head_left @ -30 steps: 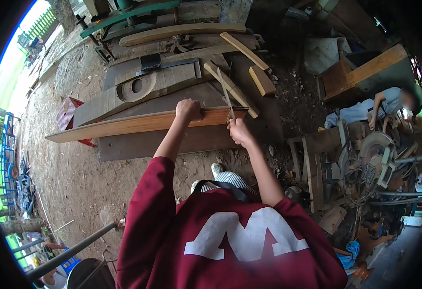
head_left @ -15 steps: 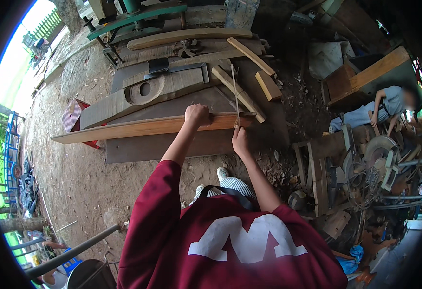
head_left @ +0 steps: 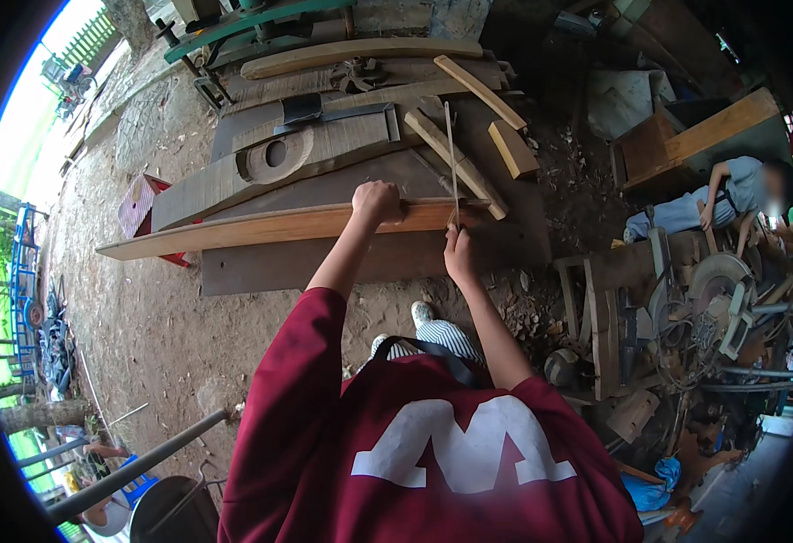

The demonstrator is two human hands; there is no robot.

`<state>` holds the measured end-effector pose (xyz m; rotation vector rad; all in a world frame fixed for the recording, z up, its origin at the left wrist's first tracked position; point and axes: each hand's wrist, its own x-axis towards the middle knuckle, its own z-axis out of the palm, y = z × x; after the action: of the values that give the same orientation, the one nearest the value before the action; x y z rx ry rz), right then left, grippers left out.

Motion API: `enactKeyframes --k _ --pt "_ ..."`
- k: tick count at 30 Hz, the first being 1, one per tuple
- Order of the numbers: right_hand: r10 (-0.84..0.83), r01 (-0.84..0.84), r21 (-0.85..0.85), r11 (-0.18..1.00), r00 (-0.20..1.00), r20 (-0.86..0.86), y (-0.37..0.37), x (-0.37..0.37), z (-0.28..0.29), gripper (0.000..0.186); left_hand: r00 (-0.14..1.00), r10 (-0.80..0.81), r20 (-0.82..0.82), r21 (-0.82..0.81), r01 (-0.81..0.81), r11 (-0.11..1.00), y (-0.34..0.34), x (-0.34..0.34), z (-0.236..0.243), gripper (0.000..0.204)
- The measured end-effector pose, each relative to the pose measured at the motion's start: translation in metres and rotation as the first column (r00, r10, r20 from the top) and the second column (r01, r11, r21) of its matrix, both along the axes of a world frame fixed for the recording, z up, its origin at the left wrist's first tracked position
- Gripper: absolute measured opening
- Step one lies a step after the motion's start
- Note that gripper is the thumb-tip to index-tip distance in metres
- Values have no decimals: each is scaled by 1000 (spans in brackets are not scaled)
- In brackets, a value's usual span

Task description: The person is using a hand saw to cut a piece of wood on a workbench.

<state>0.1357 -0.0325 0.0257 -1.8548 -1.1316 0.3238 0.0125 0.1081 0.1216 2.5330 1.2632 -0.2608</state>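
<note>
A long, narrow wooden board (head_left: 270, 228) lies across the near part of the dark work surface, its left end jutting past the surface's edge. My left hand (head_left: 378, 203) is closed over the board, right of its middle. Close to the board's right end, my right hand (head_left: 460, 253) is wrapped round the handle of a thin-bladed handsaw (head_left: 452, 154). The blade crosses the board and points away from me. My fist hides the handle, and how deep the blade sits in the wood cannot be made out.
Beyond the board lie a thick plank with a round recess (head_left: 279, 158), a metal square (head_left: 351, 116), a wooden block (head_left: 512, 150) and several wood pieces. A red stool (head_left: 147, 204) stands left. Rightward, a person (head_left: 731, 195) sits behind a machine with a round disc (head_left: 717, 281).
The whole view has shifted slightly. The saw's tip reaches a little farther from me. My left hand keeps its hold on the board.
</note>
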Motion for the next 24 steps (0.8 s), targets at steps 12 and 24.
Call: enactKeyframes --k 12,24 --pt "4 -14 -225 974 999 -44 -78 -25 7 30 991 -109 76 -4 110 994 -69 -29 -45 26" --pt "0 2 -418 909 1000 6 -150 -71 0 19 978 -20 207 95 0 995 -158 -60 -80 61"
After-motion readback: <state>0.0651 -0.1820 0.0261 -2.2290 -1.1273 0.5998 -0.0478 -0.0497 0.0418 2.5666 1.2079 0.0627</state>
